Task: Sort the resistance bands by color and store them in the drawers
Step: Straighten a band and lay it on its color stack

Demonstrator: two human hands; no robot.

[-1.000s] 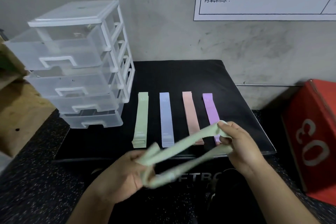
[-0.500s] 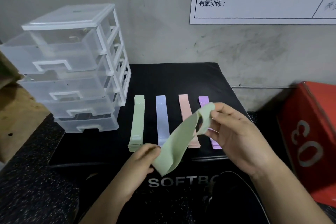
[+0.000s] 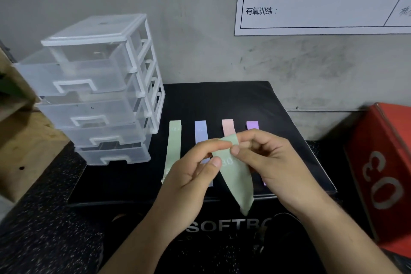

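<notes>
Two hands share one loose green band (image 3: 238, 180): the left hand (image 3: 191, 176) and the right hand (image 3: 278, 162) each pinch its upper end between thumb and fingers, and the rest hangs down past the front edge of the black soft box (image 3: 222, 100). Four coloured strips lie side by side on that box, apart from one another: green strip (image 3: 174, 147), blue strip (image 3: 200, 132), pink strip (image 3: 228, 128) and purple strip (image 3: 252, 125). Whether each is a single band or a pile I cannot tell. One clear drawer unit (image 3: 100, 87) with four drawers, all pulled partly out, stands just left of the green strip. Bare black surface runs from the strips back to the wall. One red box (image 3: 382, 173) sits off the right edge and one wooden box (image 3: 26, 153) off the left.
</notes>
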